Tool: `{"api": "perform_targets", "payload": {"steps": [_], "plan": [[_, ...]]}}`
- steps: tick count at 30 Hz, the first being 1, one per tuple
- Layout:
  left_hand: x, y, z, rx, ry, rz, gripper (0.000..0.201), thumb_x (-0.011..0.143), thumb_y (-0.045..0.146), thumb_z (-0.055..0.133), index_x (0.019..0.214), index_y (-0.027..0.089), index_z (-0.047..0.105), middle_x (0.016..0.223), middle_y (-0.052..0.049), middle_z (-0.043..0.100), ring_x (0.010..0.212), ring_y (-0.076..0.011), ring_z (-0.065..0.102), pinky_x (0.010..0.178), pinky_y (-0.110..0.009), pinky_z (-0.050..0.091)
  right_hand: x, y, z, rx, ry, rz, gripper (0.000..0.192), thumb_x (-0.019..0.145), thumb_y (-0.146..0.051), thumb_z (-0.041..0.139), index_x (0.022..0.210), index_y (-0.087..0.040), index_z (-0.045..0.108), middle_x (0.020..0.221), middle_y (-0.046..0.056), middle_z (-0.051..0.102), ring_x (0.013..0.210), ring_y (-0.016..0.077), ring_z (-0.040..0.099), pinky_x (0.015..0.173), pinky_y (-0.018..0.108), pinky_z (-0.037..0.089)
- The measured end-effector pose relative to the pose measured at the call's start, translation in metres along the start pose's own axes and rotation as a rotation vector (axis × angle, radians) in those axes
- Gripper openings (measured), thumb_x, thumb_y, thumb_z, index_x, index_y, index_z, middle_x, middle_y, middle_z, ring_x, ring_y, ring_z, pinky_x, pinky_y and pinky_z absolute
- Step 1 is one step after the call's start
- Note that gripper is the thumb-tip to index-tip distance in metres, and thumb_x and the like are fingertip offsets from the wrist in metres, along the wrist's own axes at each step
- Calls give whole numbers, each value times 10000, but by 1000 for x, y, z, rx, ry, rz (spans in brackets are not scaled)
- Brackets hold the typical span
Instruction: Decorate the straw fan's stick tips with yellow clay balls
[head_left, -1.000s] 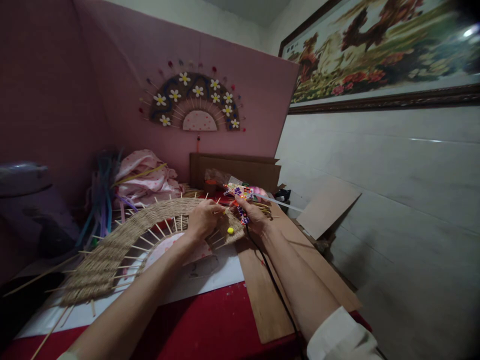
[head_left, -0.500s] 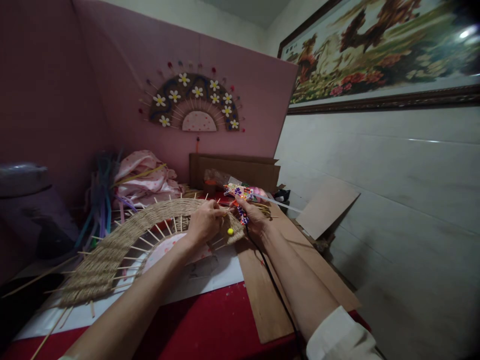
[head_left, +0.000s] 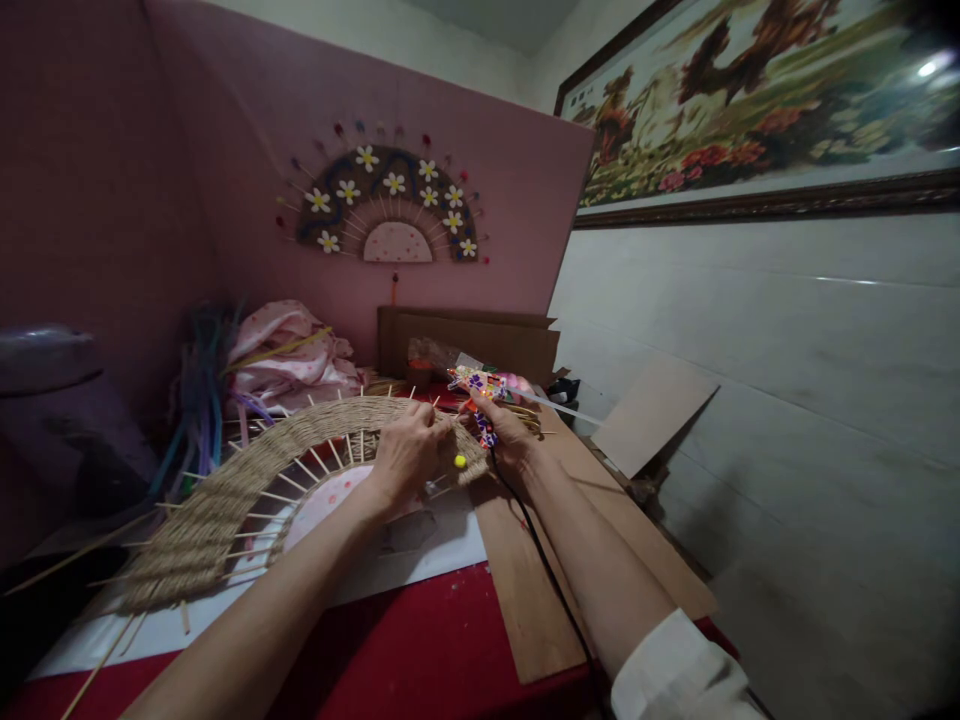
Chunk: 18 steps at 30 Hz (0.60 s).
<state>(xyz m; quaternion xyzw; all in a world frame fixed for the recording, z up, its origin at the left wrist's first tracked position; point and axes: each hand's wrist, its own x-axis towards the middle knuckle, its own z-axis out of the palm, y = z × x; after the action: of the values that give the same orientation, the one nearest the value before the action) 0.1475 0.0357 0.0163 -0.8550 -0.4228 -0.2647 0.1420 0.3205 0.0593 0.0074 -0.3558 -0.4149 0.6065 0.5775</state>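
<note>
My right hand (head_left: pixel 504 428) is closed round a hot glue gun (head_left: pixel 487 385) with a bright flowered pattern; a clear glue stick (head_left: pixel 562 402) juts from its back and a black cord (head_left: pixel 536 540) hangs below. The fingers of my left hand (head_left: pixel 412 445) are pinched together against the right end of a half-round woven twine fan (head_left: pixel 247 470), just left of the glue gun; what they grip is hidden. A small yellow ball (head_left: pixel 460 461) sits on the weave there. Thin sticks cross the fan, and a pink dotted panel (head_left: pixel 330 500) lies at its centre.
A white sheet (head_left: pixel 442 550) lies under the fan on a red cloth (head_left: pixel 375 650). Cardboard (head_left: pixel 532 610) lies at right. Behind are pink dotted fabric (head_left: pixel 292 350) and coloured strips (head_left: pixel 206 390). A finished flowered fan (head_left: pixel 394 185) hangs on the pink board.
My left hand has shifted and turned slightly at the fan's right end, so its fingertips show less. My right hand and the glue gun stay almost in place.
</note>
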Motion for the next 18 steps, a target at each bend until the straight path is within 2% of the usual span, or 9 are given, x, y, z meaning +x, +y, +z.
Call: {"api": "perform_targets", "payload": {"steps": [7, 9, 14, 18], "plan": [[-2, -2, 2, 63, -35, 5, 260, 858, 205, 487, 975, 279, 707, 908, -92, 589, 894, -239, 504, 576, -295, 361, 0, 0, -1, -27, 13, 6, 295, 759, -447, 680, 717, -155, 663, 561, 6, 664, 456, 105, 562, 478, 218, 433], [-2, -4, 3, 36, -16, -19, 248, 857, 207, 493, 954, 276, 710, 908, -82, 601, 886, -229, 517, 572, -289, 362, 0, 0, -1, -37, 9, 8, 306, 758, -459, 678, 725, -155, 666, 556, 8, 662, 462, 114, 570, 478, 226, 437], [0, -8, 5, -74, 59, -95, 279, 881, 202, 472, 1067, 248, 674, 974, -69, 636, 907, -205, 548, 654, -287, 402, -2, -2, 3, -9, 16, 14, 287, 759, -436, 685, 729, -151, 667, 549, 14, 660, 467, 119, 580, 480, 229, 452], [3, -8, 6, -104, 25, -114, 218, 882, 291, 505, 903, 227, 712, 927, -64, 638, 880, -202, 556, 662, -287, 398, -8, -7, 10, -2, 41, -19, 274, 727, -420, 718, 729, -152, 662, 556, 8, 663, 491, 124, 600, 509, 235, 475]]}}
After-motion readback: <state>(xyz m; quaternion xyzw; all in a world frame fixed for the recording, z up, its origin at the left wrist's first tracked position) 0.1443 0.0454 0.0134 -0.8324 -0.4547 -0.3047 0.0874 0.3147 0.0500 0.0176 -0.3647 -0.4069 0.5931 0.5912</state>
